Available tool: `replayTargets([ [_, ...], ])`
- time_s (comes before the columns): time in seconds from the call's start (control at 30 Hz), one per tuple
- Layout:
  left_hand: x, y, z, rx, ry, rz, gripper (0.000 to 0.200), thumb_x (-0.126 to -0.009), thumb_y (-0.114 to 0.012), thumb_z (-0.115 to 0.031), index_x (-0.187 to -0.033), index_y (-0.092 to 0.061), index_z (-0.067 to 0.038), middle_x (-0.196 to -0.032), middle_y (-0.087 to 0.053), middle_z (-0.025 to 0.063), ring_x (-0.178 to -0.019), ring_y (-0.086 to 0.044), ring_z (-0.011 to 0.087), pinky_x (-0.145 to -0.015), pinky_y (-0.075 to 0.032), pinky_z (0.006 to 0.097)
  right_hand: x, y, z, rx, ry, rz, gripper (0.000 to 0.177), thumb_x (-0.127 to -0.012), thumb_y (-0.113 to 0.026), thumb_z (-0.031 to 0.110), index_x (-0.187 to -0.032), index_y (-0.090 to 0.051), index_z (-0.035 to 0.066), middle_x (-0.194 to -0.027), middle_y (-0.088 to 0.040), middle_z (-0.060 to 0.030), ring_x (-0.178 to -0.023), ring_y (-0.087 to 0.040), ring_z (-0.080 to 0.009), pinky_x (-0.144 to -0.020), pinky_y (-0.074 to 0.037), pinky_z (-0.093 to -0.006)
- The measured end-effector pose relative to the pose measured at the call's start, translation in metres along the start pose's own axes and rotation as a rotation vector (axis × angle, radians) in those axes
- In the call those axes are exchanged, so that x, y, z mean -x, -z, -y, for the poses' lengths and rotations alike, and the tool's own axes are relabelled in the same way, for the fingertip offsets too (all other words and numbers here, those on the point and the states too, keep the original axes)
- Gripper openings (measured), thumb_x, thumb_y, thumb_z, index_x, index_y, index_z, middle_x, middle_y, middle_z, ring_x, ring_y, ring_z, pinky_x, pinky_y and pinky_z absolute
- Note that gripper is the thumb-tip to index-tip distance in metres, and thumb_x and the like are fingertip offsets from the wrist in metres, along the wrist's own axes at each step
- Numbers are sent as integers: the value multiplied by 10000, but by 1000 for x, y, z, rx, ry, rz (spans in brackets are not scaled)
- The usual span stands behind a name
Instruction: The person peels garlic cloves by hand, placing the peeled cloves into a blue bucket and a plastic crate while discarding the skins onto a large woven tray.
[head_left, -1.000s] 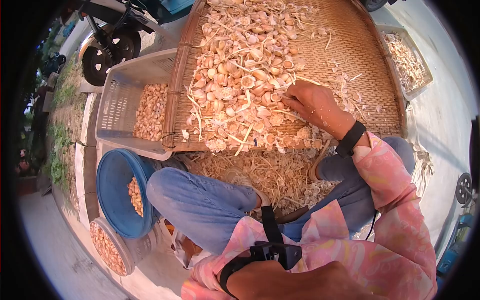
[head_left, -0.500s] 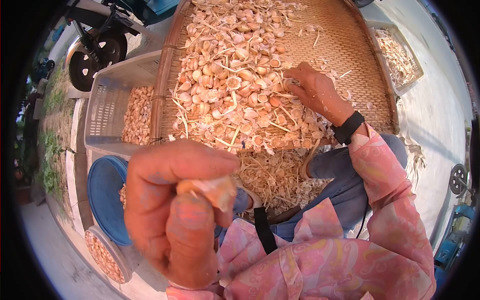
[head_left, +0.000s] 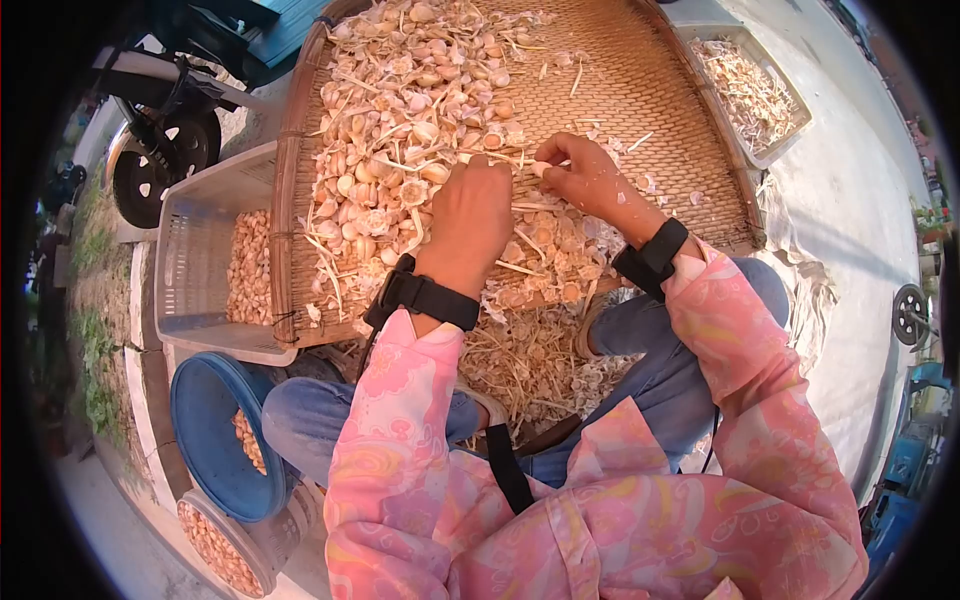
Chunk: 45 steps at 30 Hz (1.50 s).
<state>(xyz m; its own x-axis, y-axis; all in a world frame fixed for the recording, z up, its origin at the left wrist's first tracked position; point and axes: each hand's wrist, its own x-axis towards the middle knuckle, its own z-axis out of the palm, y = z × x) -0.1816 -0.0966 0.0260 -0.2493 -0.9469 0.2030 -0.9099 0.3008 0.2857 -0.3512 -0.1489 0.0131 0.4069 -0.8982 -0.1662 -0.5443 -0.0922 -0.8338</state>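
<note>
A wide woven bamboo tray (head_left: 660, 110) lies in front of my knees, heaped with garlic cloves, skins and stalks (head_left: 400, 130). My left hand (head_left: 475, 215) rests knuckles-up on the near side of the heap, with its fingertips buried among the cloves; whether it holds anything is hidden. Close to its right, my right hand (head_left: 590, 180) pinches a small pale garlic clove (head_left: 538, 166) between thumb and fingers just above the tray. Both wrists carry black straps.
A white plastic crate (head_left: 190, 240) with peeled cloves stands left of the tray. Below it are a blue bucket (head_left: 205, 425) and a round tub (head_left: 215, 540) of cloves. Husks (head_left: 530, 360) litter the ground between my legs. A second crate (head_left: 750, 90) is at the upper right and a scooter wheel (head_left: 160, 160) at the upper left.
My left hand came up close to the camera with a clove, then reached out onto the heap. My right hand shifted slightly left and lifted a clove.
</note>
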Motion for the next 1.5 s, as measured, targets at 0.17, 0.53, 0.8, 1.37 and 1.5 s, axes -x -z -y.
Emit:
replayTargets([
  [0.17,-12,-20,-11,-55,-23,122,117,-744,-529,-12,-832,-605,-2,-827,-591,170,-774,-612,313,-625,-492,413,7,11,1,-782,-172,105,245,-861,-485,-2,-1106,-492,-8,-1045,-553,-86,-916,-611,-173,-790,-521,-250],
  [0.53,37,27,-5,1406,462,-137,194,-879,-560,-79,-1046,-509,6,-914,-613,101,-772,-635,160,-640,-517,221,16,-8,37,-852,8,-68,221,-896,-496,44,-1108,-498,-17,-1019,-579,-101,-916,-609,-174,-785,-510,-243],
  [0.8,106,23,31,2749,719,-175,194,-924,-471,-119,-1059,-488,19,-988,-542,179,-774,-573,187,-566,-514,227,43,-48,62,-174,684,-8,125,-844,-566,117,-937,-593,37,-893,-575,-137,-824,-567,-292,-702,-450,-370],
  [1.37,62,51,41,929,528,-149,329,-905,-533,-183,-1172,-525,8,-978,-606,85,-758,-612,126,-641,-465,225,-34,-21,0,281,408,49,196,-832,-582,79,-1025,-560,54,-782,-574,-110,-726,-590,-227,-652,-470,-343],
  [1.5,25,15,20,1003,465,-22,312,-907,-540,-201,-1126,-546,22,-874,-614,72,-707,-606,112,-589,-463,208,-18,-14,19,-476,63,297,184,-862,-587,99,-1033,-559,37,-807,-587,-7,-722,-565,-76,-663,-483,-232],
])
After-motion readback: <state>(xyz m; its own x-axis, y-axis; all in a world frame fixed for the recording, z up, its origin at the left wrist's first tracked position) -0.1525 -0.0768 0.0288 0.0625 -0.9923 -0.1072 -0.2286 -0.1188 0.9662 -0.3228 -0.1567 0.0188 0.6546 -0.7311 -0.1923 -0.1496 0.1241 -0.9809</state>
